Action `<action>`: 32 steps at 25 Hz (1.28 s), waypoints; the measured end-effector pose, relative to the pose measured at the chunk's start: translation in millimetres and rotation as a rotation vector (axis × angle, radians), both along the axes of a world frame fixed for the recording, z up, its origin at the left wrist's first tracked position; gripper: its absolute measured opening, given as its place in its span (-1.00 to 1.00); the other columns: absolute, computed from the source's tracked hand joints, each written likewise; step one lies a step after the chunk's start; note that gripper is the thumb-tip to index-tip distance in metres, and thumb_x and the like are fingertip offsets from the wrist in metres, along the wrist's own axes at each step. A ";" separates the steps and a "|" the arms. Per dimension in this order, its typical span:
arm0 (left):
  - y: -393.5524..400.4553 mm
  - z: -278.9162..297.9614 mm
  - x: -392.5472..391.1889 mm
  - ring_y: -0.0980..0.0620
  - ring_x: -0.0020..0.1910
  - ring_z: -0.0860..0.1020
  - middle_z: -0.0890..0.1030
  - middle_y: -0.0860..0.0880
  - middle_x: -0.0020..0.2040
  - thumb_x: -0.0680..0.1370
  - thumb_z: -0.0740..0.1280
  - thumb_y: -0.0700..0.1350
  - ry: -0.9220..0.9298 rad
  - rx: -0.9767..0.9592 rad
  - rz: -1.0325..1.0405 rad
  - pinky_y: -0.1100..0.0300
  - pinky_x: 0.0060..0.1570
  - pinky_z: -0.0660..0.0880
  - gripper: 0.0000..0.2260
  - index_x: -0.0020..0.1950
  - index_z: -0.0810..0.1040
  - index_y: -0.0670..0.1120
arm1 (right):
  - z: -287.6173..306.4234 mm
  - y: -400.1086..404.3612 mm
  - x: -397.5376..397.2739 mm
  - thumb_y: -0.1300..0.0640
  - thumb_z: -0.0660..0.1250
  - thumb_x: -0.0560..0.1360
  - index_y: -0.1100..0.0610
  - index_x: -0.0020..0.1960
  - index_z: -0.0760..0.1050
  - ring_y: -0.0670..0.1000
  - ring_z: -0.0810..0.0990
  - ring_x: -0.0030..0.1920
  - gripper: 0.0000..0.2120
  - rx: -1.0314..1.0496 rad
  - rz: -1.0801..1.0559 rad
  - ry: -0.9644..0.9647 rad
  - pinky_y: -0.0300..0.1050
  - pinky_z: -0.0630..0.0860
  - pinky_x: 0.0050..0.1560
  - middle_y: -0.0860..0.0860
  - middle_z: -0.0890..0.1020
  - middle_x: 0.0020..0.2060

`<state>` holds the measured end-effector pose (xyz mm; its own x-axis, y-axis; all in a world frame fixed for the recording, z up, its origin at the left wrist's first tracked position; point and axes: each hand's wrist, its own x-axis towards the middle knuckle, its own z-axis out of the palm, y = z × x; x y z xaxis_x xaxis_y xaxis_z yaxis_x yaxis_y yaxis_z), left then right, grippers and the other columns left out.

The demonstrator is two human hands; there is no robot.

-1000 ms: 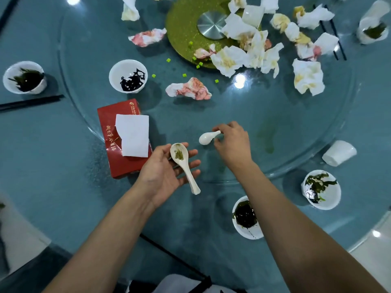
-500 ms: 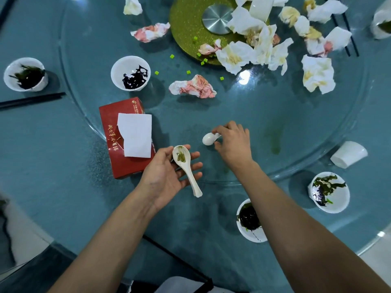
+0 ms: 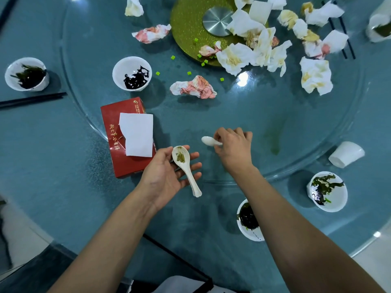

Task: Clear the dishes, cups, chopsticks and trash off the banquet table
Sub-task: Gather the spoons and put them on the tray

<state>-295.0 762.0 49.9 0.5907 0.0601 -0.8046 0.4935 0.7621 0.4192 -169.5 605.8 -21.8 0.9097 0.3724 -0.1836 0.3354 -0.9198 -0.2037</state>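
We see 2 bare arms reach out over the blue table (image 3: 53, 157). Our left hand (image 3: 169, 176) lies palm up, its grip wide open, with a dirty white spoon (image 3: 185, 168) resting across the straight fingers. Our right hand (image 3: 234, 148) is palm down, its grip pinching a clean white spoon (image 3: 208, 141) by the handle on the glass turntable (image 3: 275, 106).

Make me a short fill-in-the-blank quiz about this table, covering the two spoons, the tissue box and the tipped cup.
1. The left hand carries a white spoon dirtied with ____ scraps.
2. The right hand pinches a second spoon lying on the ____ turntable.
3. The tissue box is ____ in colour.
4. The white cup at the turntable's rim lies on its ____.

Missing words: green; glass; red; side
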 end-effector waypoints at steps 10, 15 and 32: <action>-11.5 10.5 -7.1 -0.23 0.08 0.65 0.66 -0.25 0.20 0.64 0.15 -0.02 -0.029 0.014 -0.011 -0.12 0.00 0.65 -0.58 0.38 0.50 -0.24 | 55.2 -12.4 -50.7 0.08 0.42 0.54 -0.02 0.10 0.67 0.02 0.61 -0.02 -0.85 0.402 -0.136 0.062 0.00 0.43 0.19 -0.05 0.59 -0.05; -23.2 21.5 -18.5 -0.20 0.02 0.67 0.66 -0.26 0.18 0.62 0.17 -0.03 -0.072 0.003 -0.029 -0.09 -0.08 0.65 -0.66 0.24 0.58 -0.20 | 96.1 -17.5 -92.7 0.19 0.45 0.52 0.08 0.10 0.71 0.00 0.62 -0.14 -0.83 0.642 -0.152 0.031 0.03 0.62 0.00 -0.01 0.53 -0.08; -62.4 52.6 -74.9 -0.06 -0.29 0.68 0.66 -0.11 -0.19 0.61 0.18 -0.06 -0.236 -0.016 -0.171 0.10 -0.33 0.61 -0.77 0.06 0.58 -0.13 | 136.3 -46.9 -202.5 0.08 0.39 0.53 0.01 0.10 0.70 0.04 0.60 -0.07 -0.82 0.599 -0.087 -0.103 0.11 0.48 0.08 -0.05 0.61 -0.11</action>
